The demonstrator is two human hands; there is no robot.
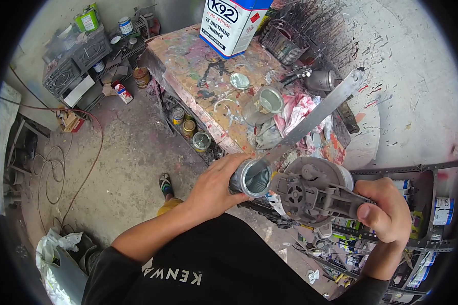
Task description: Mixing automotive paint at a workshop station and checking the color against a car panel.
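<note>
My left hand point(220, 179) is wrapped around a small grey metal cup point(239, 180) with its mouth turned up toward me. A long flat metal stirring stick point(315, 113) stands slanted in the cup, its upper end pointing to the far right. Just right of the cup, my right hand point(384, 209) grips the handle of a grey, paint-crusted mixing lid point(303, 195). That lid sits on a round paint can point(345, 177), which is tilted toward the cup. Whether any paint is running from its spout I cannot tell.
A paint-stained workbench point(188, 71) holds a thinner tin point(234, 28), a clear cup point(263, 105), a spray gun point(318, 79), a wire basket point(285, 43) and crumpled rags point(297, 112). Shelves of cans point(442, 211) stand at right. A hose point(101, 137) lies across the floor at left.
</note>
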